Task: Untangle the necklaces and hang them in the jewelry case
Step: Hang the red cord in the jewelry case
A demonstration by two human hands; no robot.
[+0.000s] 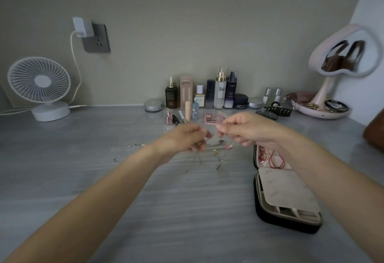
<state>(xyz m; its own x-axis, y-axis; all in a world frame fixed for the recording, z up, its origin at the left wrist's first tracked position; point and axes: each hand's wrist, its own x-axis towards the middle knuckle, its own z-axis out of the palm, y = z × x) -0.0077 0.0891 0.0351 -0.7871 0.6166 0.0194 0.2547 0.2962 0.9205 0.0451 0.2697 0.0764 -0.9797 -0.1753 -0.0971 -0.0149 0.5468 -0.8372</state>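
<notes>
The necklaces (218, 166) are shiny metal, the table (187, 210) matt wood-grain, the jewelry case (286, 188) lined with matt cloth.

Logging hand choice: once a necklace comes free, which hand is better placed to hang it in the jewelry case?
Likely the right hand: the open jewelry case lies beside its forearm, while the left hand would have to cross over.

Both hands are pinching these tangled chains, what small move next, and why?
Probably ease the hands slightly apart to expose any knot: left hand and right hand pinch the chains close together, strands dangling bunched, away from the open jewelry case.
</notes>
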